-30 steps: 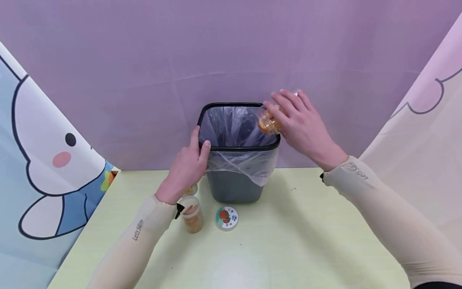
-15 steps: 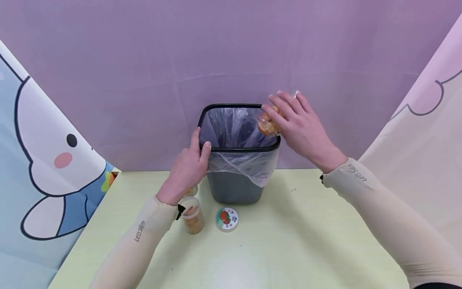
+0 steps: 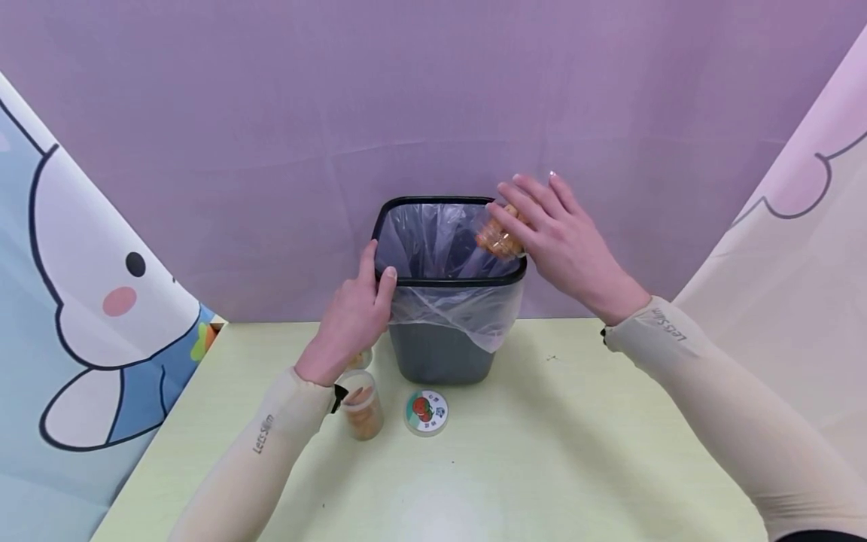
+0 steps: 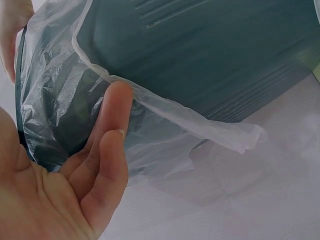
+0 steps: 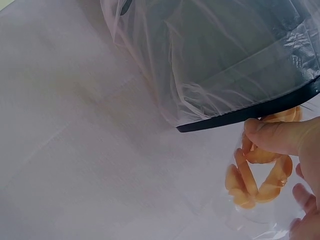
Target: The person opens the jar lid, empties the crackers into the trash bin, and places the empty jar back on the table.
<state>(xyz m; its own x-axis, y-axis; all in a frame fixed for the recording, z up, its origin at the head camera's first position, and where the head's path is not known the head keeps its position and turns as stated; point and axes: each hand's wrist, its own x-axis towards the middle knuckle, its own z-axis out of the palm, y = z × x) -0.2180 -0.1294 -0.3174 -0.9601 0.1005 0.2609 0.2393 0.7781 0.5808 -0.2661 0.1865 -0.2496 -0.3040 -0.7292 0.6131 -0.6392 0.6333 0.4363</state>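
My left hand [image 3: 355,309] grips the near left corner of a grey trash can [image 3: 442,350], thumb at its black rim. In the left wrist view, the fingers [image 4: 116,107] lie against the can's outer side, over the clear liner [image 4: 55,95]. My right hand [image 3: 569,241] holds a clear plastic jar [image 3: 503,233] tilted over the can's right rim, its lower end toward the opening. Inside the jar are several orange, slice-like pieces [image 5: 276,180], also visible through its wall in the right wrist view, where the thumb presses on the jar.
Left of the can stands an uncovered clear jar [image 3: 362,410] of orange-brown pieces. Behind it, another small container [image 3: 362,359] is partly hidden by my left hand. A round lid [image 3: 427,412] with a printed label lies on the pale table [image 3: 515,467]. A purple cloth [image 3: 433,98] hangs behind.
My right hand has dipped slightly down and left with the jar, and the orange pieces have shifted inside it toward its lower end. The left hand keeps its place on the can.
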